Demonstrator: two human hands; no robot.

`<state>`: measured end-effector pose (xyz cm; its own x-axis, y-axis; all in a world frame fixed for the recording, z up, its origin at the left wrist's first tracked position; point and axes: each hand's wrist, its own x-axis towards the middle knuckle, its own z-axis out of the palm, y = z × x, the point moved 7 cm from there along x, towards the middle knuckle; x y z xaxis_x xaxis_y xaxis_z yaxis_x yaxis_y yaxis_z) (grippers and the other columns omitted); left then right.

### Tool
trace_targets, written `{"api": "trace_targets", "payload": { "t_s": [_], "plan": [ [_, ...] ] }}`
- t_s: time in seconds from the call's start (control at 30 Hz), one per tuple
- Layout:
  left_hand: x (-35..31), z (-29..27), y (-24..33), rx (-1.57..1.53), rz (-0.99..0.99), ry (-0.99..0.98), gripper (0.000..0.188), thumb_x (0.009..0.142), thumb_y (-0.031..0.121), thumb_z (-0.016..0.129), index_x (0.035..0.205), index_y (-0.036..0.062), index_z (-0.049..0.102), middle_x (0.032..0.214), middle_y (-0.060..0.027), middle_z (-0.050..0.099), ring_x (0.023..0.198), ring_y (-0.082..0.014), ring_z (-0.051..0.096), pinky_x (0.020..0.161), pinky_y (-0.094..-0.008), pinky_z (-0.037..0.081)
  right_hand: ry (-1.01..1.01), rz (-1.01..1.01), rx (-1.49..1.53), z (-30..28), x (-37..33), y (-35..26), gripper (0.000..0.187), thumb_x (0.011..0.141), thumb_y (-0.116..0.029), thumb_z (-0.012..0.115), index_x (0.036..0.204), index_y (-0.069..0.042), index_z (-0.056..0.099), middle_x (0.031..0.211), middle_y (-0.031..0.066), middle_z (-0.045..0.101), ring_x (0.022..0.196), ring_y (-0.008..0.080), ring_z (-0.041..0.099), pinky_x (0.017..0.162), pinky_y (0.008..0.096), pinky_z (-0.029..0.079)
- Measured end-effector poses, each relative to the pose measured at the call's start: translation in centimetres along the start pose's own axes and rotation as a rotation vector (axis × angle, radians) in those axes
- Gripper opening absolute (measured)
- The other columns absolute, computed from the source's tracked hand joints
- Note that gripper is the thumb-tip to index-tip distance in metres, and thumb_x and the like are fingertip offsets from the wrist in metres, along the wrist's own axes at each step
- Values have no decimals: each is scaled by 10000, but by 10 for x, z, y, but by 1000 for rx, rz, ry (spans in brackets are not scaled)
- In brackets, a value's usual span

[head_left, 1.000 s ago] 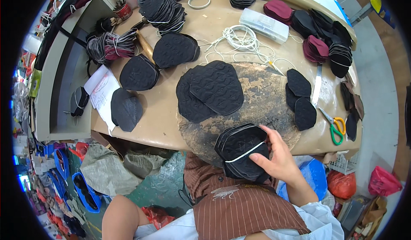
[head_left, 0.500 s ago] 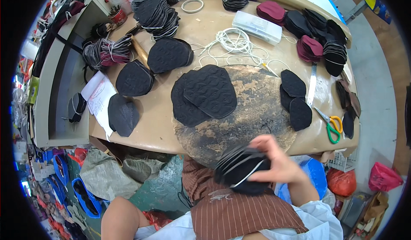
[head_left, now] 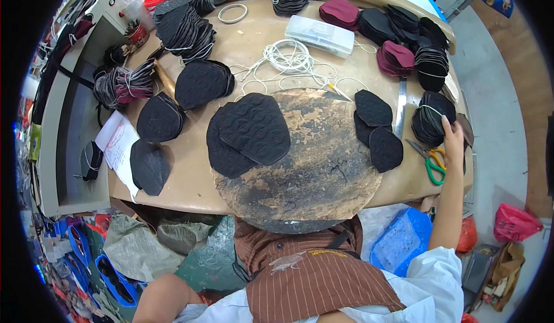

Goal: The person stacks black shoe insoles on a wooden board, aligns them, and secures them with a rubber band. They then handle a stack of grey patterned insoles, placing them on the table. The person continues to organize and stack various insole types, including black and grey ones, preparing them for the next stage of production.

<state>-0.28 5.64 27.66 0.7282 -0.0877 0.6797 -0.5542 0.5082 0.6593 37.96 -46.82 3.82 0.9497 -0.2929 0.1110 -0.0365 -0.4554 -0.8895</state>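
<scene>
My right hand (head_left: 454, 131) is at the right end of the table, its fingers gripping the near right edge of a bundle of black fabric pieces (head_left: 429, 126) tied with white cord. The bundle rests on the table above a pair of scissors (head_left: 434, 162) with green and yellow handles. My left hand is out of sight; only a bent bare arm shows at the lower left. On a round worn wooden board (head_left: 314, 161) lie two overlapping stacks of black quilted pieces (head_left: 255, 128) at its left. Several smaller black pieces (head_left: 385, 149) sit at its right edge.
White cord (head_left: 288, 57) lies in a loose coil behind the board, near a clear plastic box (head_left: 319, 35). More tied bundles (head_left: 184, 32) stand at the back left. Maroon pieces (head_left: 395, 59) are at the back right. A paper sheet (head_left: 120, 150) lies at the left.
My right hand has carried the tied black bundle from over my lap to the table's right end. The view has shifted slightly, so the table items appear farther left.
</scene>
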Motion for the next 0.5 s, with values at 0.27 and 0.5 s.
{"api": "trace_targets", "payload": {
  "t_s": [0.27, 0.5],
  "plan": [
    [-57, -79, -69, 183, -197, 614, 511, 798, 264, 766, 1047, 68, 364, 901, -64, 442, 614, -116, 455, 616, -271, 390, -521, -646, -467, 91, -121, -108, 646, 688, -179, 800, 1256, -51, 520, 1181, 128, 542, 1124, 287, 481, 954, 368, 404],
    [-66, -93, -87, 298, -304, 657, 394, 870, 221, 683, 1061, 58, 380, 939, -57, 425, 693, -114, 433, 668, -267, 385, -657, -323, -284, 90, -135, -85, 355, 645, -48, 769, 965, -21, 619, 928, 104, 578, 941, 299, 570, 858, 391, 441]
  ]
}}
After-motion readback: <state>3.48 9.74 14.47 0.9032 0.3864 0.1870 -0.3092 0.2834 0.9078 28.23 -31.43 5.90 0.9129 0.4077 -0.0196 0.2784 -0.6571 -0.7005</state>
